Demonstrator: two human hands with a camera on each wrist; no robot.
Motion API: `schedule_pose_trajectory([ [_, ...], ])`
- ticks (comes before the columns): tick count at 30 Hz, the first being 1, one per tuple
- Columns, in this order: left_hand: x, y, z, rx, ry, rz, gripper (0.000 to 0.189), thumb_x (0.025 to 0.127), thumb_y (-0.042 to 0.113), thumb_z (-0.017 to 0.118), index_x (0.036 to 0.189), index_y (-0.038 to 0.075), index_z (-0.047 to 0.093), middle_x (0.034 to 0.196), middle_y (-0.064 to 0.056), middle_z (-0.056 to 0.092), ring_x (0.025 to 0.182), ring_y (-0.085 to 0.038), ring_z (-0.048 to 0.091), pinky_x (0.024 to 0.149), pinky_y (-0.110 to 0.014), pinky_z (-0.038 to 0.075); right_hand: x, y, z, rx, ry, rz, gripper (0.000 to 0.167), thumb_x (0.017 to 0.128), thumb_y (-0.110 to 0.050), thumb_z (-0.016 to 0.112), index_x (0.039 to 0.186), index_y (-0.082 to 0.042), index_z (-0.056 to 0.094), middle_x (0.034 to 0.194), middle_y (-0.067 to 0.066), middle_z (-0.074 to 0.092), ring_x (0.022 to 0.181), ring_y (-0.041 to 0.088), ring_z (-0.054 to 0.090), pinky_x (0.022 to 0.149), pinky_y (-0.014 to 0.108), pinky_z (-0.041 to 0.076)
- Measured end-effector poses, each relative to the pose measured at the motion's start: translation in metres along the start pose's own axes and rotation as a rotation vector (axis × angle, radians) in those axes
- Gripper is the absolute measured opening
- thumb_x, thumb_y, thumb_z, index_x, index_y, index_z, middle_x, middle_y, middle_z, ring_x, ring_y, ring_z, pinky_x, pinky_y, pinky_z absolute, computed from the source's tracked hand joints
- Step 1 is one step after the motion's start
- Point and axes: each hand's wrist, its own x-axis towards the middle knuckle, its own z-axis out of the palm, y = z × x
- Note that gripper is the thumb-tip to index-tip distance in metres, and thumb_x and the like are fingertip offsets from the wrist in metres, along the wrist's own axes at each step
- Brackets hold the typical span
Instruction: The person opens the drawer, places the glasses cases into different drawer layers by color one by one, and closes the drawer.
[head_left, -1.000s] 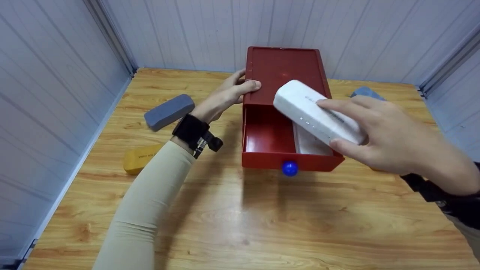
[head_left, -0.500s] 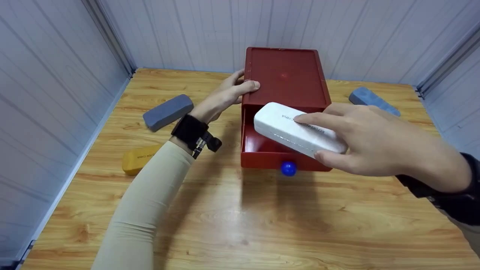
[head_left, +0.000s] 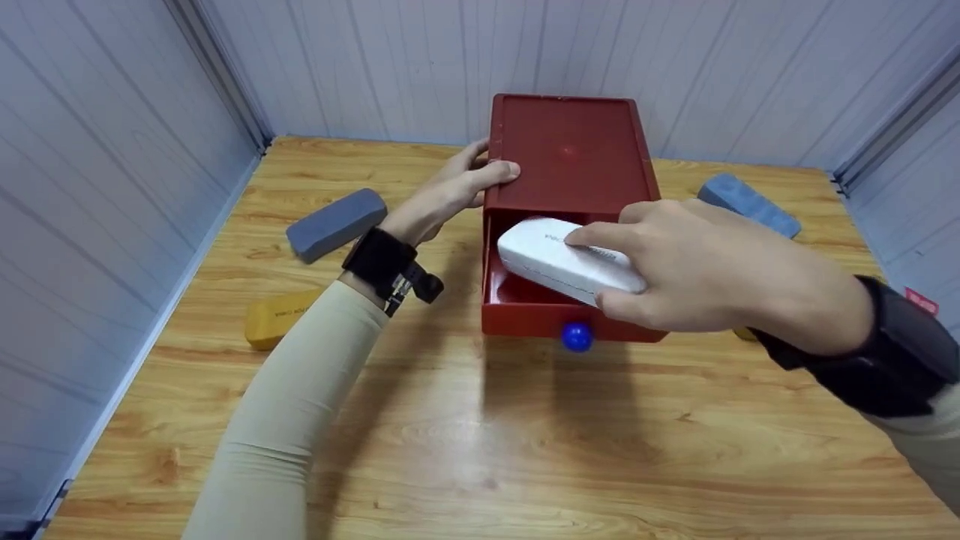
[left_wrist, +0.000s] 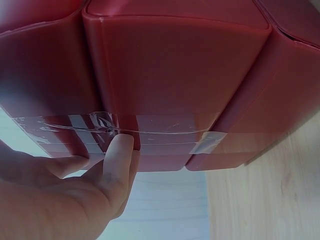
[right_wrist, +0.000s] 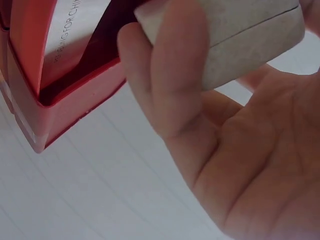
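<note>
A red drawer box stands at the back of the table, its drawer pulled out, with a blue ball knob in front. My left hand rests against the box's left side, thumb on top; the left wrist view shows fingers touching clear tape around its stacked sections. With thumb and fingers, my right hand pinches a white glasses case, tilted partly inside the drawer. Another white glasses case with printed lettering lies in the drawer, hidden in the head view.
To the left lie a grey-blue glasses case and a yellow one. A light blue case lies at the back right. Something yellow shows beneath the right wrist. Pale panel walls enclose the table.
My right hand has moved left and down with the white glasses case, from above the drawer's right side to partly within it. My left hand keeps its place on the box.
</note>
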Motion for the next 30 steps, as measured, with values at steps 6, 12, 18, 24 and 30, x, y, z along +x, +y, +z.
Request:
schedule_pose_trajectory([
  [6, -0.001, 0.002, 0.002, -0.005, 0.002, -0.001, 0.084, 0.098, 0.032, 0.069, 0.167, 0.01, 0.026, 0.153, -0.011, 0.051, 0.128, -0.026, 0.064, 0.108, -0.036, 0.053, 0.014, -0.007, -0.004, 0.016, -0.082, 0.055, 0.056, 0.096, -0.04, 0.065, 0.15, -0.024, 0.061, 0.119, 0.013, 0.067, 0.086, 0.025, 0.061, 0.068, 0.038, 0.052],
  [12, -0.001, 0.003, 0.003, -0.017, -0.003, 0.007, 0.083, 0.098, 0.032, 0.068, 0.167, 0.011, 0.027, 0.151, -0.011, 0.052, 0.127, -0.026, 0.064, 0.108, -0.036, 0.053, 0.026, -0.009, -0.004, 0.046, -0.12, 0.119, 0.058, 0.097, -0.038, 0.064, 0.152, -0.023, 0.057, 0.115, 0.013, 0.066, 0.084, 0.026, 0.06, 0.067, 0.038, 0.048],
  [18, -0.001, 0.001, 0.002, -0.021, -0.004, 0.023, 0.084, 0.097, 0.034, 0.068, 0.167, 0.01, 0.027, 0.149, -0.012, 0.054, 0.127, -0.024, 0.065, 0.109, -0.038, 0.052, 0.036, -0.016, -0.002, 0.063, -0.114, 0.152, 0.06, 0.097, -0.038, 0.066, 0.153, -0.019, 0.056, 0.105, 0.012, 0.065, 0.087, 0.027, 0.06, 0.067, 0.039, 0.049],
  [24, -0.001, 0.001, 0.003, -0.021, -0.004, 0.017, 0.084, 0.097, 0.033, 0.068, 0.167, 0.011, 0.027, 0.15, -0.012, 0.053, 0.128, -0.025, 0.064, 0.109, -0.037, 0.052, 0.041, -0.021, 0.002, 0.09, -0.082, 0.16, 0.058, 0.098, -0.036, 0.067, 0.15, -0.013, 0.057, 0.105, 0.014, 0.066, 0.091, 0.029, 0.063, 0.073, 0.044, 0.055],
  [30, -0.001, 0.001, 0.003, -0.017, -0.002, 0.024, 0.083, 0.098, 0.033, 0.068, 0.167, 0.011, 0.027, 0.151, -0.012, 0.053, 0.127, -0.025, 0.065, 0.109, -0.037, 0.052, 0.043, -0.027, 0.005, 0.111, -0.063, 0.186, 0.054, 0.098, -0.036, 0.067, 0.145, -0.011, 0.059, 0.103, 0.014, 0.067, 0.086, 0.028, 0.065, 0.072, 0.043, 0.057],
])
